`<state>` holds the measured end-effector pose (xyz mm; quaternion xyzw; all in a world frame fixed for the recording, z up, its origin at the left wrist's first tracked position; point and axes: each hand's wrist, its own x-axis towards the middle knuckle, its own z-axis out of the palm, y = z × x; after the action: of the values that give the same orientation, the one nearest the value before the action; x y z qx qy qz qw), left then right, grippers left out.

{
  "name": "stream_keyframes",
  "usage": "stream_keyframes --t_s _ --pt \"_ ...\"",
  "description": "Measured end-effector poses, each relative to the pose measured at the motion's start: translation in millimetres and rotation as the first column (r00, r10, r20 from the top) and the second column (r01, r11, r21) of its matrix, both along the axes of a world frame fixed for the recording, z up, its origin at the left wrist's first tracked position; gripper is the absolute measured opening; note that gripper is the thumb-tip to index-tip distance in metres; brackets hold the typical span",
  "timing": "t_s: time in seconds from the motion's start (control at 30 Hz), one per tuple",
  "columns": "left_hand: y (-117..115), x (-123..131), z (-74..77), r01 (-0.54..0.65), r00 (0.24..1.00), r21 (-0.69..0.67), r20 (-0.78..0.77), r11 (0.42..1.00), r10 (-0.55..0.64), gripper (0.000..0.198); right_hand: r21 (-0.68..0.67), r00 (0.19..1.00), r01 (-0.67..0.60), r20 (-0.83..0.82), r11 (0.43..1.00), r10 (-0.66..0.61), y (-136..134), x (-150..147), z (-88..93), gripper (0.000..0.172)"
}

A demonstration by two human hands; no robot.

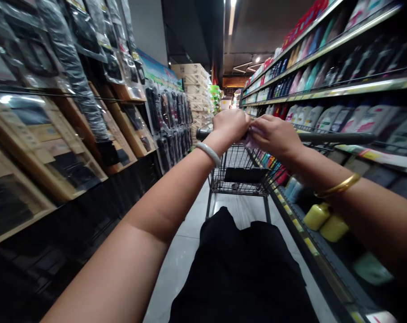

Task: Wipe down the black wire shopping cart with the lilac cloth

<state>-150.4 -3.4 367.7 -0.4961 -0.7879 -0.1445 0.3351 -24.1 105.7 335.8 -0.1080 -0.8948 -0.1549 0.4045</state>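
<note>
Two hands (232,123) (277,137) together, right pinching blurred purplish item (253,142), left's grip unclear, black wire cart (247,175)

Two hands are showing, one left hand (231,123) and one right hand (275,134), and two bangles are circling the wrists: one pale bangle (209,154), one gold bangle (339,186). One small purplish item (252,142) is showing at the fingers. One cart (237,161) is standing ahead, carrying one handle (338,138) and one black panel (247,176). Two yellow containers (317,216) and one pale green container (372,269) are sitting low. At least four wood-framed boxes (49,148) are lining the left side; the bottles (327,119) are blurring beyond exact counting.
</note>
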Motion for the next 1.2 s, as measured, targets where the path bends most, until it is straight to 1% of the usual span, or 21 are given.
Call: stream_keyframes --t_s 0.1,0.17,0.23,0.3,0.37,0.4,0.47,0.5,0.53,0.57,0.6,0.7,0.77,0.83,0.9,0.97,1.0,1.03,1.13,1.17,1.2 --pt "10.9 1.7 -4.8 0.046 0.999 -0.036 0.008 0.998 -0.046 0.049 -0.085 0.983 0.152 -0.087 0.985 -0.16 6.5 6.5 2.1 0.034" --pt "14.3 0.5 -11.4 0.063 0.998 -0.048 0.002 0.997 -0.063 0.045 -0.125 0.963 0.205 -0.154 0.971 -0.223 2.2 2.7 -4.1 0.034" --pt "15.2 -1.6 -16.7 0.063 0.998 -0.048 -0.008 0.997 -0.063 0.04 -0.113 0.96 0.198 -0.179 0.974 -0.216 -4.0 -1.5 -12.8 0.037" --pt "14.5 -4.2 -19.3 0.039 0.999 -0.03 -0.006 0.999 -0.04 0.042 -0.047 0.977 0.136 -0.158 0.99 -0.141 -5.1 0.1 -17.3 0.04" --pt "13.5 -6.5 -19.6 0.005 1.0 -0.004 0.007 1.0 -0.005 0.05 -0.013 0.993 0.069 -0.095 0.998 -0.07 2.3 8.1 -13.1 0.039" --pt "13.2 -7.3 -19.4 -0.008 1.0 0.009 0.016 1.0 0.008 0.054 -0.035 0.995 0.068 -0.073 0.997 -0.07 8.2 12.5 -8.0 0.037" --pt "13.0 -7.9 -18.9 -0.033 0.999 0.033 0.027 0.999 0.032 0.058 -0.152 0.984 0.155 -0.065 0.976 -0.166 18.9 17.6 4.4 0.034" --pt "12.9 -7.9 -18.8 -0.047 0.999 0.039 0.024 0.998 0.046 0.058 -0.223 0.969 0.216 -0.067 0.951 -0.236 21.4 16.9 9.6 0.032" --pt "12.6 -7.8 -18.7 -0.062 0.998 0.039 0.016 0.997 0.061 0.059 -0.276 0.956 0.259 -0.064 0.926 -0.287 20.8 13.9 13.0 0.031" --pt "12.0 -7.9 -18.7 -0.075 0.997 0.032 0.005 0.997 0.075 0.06 -0.299 0.95 0.277 -0.061 0.913 -0.308 17.1 9.2 14.2 0.031" --pt "11.0 -8.3 -18.6 -0.084 0.996 0.022 -0.007 0.996 0.084 0.061 -0.294 0.954 0.264 -0.058 0.918 -0.293 10.8 3.7 13.2 0.031" --pt "5.4 -12.8 -18.1 -0.078 0.997 -0.016 -0.022 0.997 0.077 0.06 -0.12 0.985 0.133 -0.093 0.984 -0.145 -10.9 -8.8 4.2 0.031" --pt "0.7 -18.5 -17.3 -0.069 0.997 -0.032 -0.02 0.997 0.068 0.058 -0.058 0.994 0.077 -0.067 0.995 -0.08 -15.5 -8.8 2.2 0.032" --pt "-3.4 -24.9 -16.4 -0.075 0.997 -0.037 -0.012 0.996 0.075 0.056 -0.108 0.995 0.097 -0.028 0.989 -0.101 -9.6 -4.4 7.6 0.032" --pt "-6.7 -30.6 -15.7 -0.088 0.996 -0.036 -0.008 0.995 0.088 0.058 -0.214 0.982 0.188 0.005 0.959 -0.191 -1.1 -1.7 16.3 0.031" --pt "-9.5 -35.3 -15.0 -0.1 0.995 -0.036 -0.008 0.994 0.1 0.063 -0.274 0.962 0.268 0.026 0.924 -0.271 0.6 -4.5 21.2 0.031" --pt "-11.0 -37.4 -14.6 -0.106 0.994 -0.038 -0.007 0.994 0.106 0.066 -0.266 0.959 0.276 0.021 0.923 -0.281 -2.5 -7.6 20.9 0.032" --pt "-12.7 -39.4 -14.2 -0.114 0.994 -0.042 -0.006 0.993 0.113 0.068 -0.233 0.964 0.261 0.006 0.937 -0.268 -7.8 -11.1 18.8 0.032" --pt "-19.4 -45.8 -12.8 -0.14 0.99 -0.061 -0.005 0.988 0.14 0.072 -0.066 0.99 0.133 -0.029 0.989 -0.135 -25.0 -17.2 9.5 0.031" --pt "-22.1 -47.9 -12.2 -0.147 0.989 -0.069 -0.006 0.987 0.147 0.073 -0.035 0.996 0.09 -0.02 0.995 -0.091 -27.2 -16.2 8.2 0.03" --pt "-25.0 -49.6 -11.7 -0.151 0.988 -0.077 -0.006 0.985 0.151 0.073 -0.035 0.998 0.062 -0.004 0.997 -0.063 -26.5 -13.8 8.7 0.03"
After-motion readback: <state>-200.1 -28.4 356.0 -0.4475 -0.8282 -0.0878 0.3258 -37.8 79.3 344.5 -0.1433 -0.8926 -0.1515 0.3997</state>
